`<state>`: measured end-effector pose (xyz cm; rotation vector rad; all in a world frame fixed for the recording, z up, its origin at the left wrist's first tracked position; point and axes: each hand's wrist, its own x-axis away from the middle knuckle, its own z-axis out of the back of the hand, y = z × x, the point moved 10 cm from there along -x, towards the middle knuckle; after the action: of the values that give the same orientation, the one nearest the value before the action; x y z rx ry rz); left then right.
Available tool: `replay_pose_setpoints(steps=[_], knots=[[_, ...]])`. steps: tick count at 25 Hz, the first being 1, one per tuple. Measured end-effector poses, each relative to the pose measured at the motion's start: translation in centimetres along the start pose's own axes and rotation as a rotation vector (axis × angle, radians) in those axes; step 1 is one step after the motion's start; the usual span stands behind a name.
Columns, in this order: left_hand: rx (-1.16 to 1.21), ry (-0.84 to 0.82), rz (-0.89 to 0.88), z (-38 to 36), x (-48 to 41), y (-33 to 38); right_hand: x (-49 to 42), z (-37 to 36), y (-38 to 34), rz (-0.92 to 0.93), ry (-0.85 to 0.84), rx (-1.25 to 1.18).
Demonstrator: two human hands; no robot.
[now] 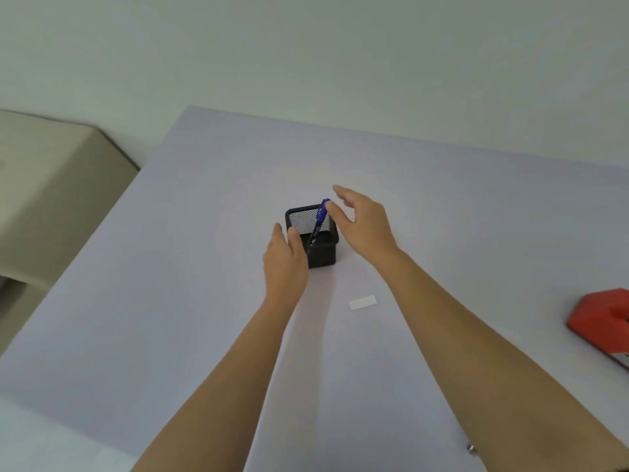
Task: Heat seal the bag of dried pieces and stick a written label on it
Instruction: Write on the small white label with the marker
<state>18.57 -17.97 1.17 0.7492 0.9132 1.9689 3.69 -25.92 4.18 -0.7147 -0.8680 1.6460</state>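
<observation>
A black mesh pen holder (pixel 323 248) stands near the middle of the pale table (pixel 170 301). A blue pen (pixel 319 219) leans inside it, its cap sticking out above the rim. My left hand (pixel 286 264) rests against the holder's left side, thumb on its rim. My right hand (pixel 362 223) hovers just right of the pen's top, fingers apart, thumb tip close to the cap; I cannot tell whether it touches. A small blank white label (pixel 363 302) lies flat on the table in front of the holder, between my forearms. No bag is in view.
A red device (pixel 602 321), partly cut off, sits at the table's right edge. A beige cabinet (pixel 51 199) stands beyond the table's left edge. A light wall rises behind the table.
</observation>
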Motion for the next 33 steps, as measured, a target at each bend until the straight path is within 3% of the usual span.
replay_pose_setpoints(steps=[6, 10, 13, 15, 18, 22, 28, 30, 33], knots=[[0.103, -0.024, 0.064, -0.7, 0.7, -0.7, -0.9, -1.3, -0.4, -0.016, 0.061, -0.106], [0.091, -0.076, 0.091, -0.8, 0.3, -0.8, -0.4, 2.4, -3.0, 0.051, 0.197, -0.216], [0.035, -0.034, -0.159, 2.0, 0.7, 2.5, 0.7, 7.9, -4.4, 0.044, 0.35, -0.328], [0.008, -0.105, -0.343, 2.6, 1.9, 5.6, 1.8, 11.0, -4.8, 0.024, 0.402, -0.414], [0.078, -0.235, -0.368, 1.6, 4.0, 8.3, 3.3, 13.6, -5.1, 0.005, 0.426, -0.487], [0.173, -0.119, -0.399, 1.7, 6.5, 10.7, 5.4, 15.4, -4.5, -0.035, 0.455, -0.543], [-0.053, -0.13, -0.714, -1.6, 11.8, 15.6, 8.8, 12.8, -1.1, -0.265, 0.318, -0.378], [-0.05, -0.2, -0.663, -2.9, 12.8, 15.4, 9.4, 13.3, 0.1, -0.329, 0.347, -0.429], [0.05, -0.347, -0.44, -4.4, 12.8, 13.4, 9.9, 13.2, 0.8, -0.352, 0.332, -0.46]])
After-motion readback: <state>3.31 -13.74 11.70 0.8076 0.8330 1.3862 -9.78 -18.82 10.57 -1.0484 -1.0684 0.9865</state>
